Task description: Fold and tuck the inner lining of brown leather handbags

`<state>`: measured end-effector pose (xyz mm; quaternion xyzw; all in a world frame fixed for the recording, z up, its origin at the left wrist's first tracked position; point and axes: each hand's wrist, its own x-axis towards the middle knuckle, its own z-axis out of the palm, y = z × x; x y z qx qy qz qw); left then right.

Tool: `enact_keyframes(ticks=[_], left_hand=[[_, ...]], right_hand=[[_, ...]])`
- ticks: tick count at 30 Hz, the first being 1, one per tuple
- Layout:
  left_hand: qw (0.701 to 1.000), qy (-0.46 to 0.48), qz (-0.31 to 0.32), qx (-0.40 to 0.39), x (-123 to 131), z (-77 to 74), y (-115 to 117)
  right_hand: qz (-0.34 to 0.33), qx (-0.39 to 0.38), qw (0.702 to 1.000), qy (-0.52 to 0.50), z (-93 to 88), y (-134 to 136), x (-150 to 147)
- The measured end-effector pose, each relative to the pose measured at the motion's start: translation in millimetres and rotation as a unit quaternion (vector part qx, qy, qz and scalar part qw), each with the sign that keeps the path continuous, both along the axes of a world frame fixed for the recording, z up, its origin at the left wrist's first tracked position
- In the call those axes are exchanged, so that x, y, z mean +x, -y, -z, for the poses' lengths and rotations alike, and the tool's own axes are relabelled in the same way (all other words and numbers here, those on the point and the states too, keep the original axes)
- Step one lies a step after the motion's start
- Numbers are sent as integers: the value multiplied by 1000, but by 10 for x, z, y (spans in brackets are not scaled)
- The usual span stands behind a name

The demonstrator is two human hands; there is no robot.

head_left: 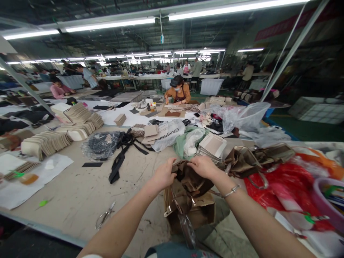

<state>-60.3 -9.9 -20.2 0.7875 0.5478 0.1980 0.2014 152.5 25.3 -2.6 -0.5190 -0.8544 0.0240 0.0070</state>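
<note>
A brown bag (197, 181) with metal clasps and a strap hangs between my hands above the near part of the table. My left hand (165, 174) is closed on the left end of its upper edge. On the right, my right hand (202, 166) grips the same edge, fingers over the top. Below the bag stands an open brown box-like piece (205, 211), partly covered by it. A plastic-wrapped strip (186, 227) dangles in front. More folded brown bags (243, 161) lie just right of my right hand.
Scissors (105, 215) lie left of my left forearm. Stacked beige panels (44, 143), a bundle of black straps in plastic (102, 143) and a white printed bag (170, 134) lie farther off. Red plastic (285, 188) and a purple basin (319, 195) crowd the right. A co-worker (178, 93) sits opposite.
</note>
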Motion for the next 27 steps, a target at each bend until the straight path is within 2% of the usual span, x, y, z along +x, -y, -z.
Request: enact_keyframes(ticks=[3, 6, 8, 11, 15, 19, 27], left_hand=[[999, -26, 22, -34, -118, -44, -82], [995, -87, 25, -34, -164, -163, -186], [993, -108, 37, -7, -118, -255, -207], [992, -80, 78, 60, 31, -317, -169], [990, -57, 76, 102, 196, -208, -113], [989, -39, 66, 127, 242, -96, -129], [987, -50, 82, 129, 258, -126, -205]], right_hand=[[-8, -7, 1000, -9, -19, 89, 8], [3, -14, 1000, -16, 0, 191, 0], [18, -12, 999, -24, 30, 245, 5], [38, -13, 999, -31, 76, 297, 44], [61, -14, 997, -37, 110, 338, 110], [64, -16, 997, -34, 103, 361, 116], [42, 17, 999, 0, 45, 356, 107]])
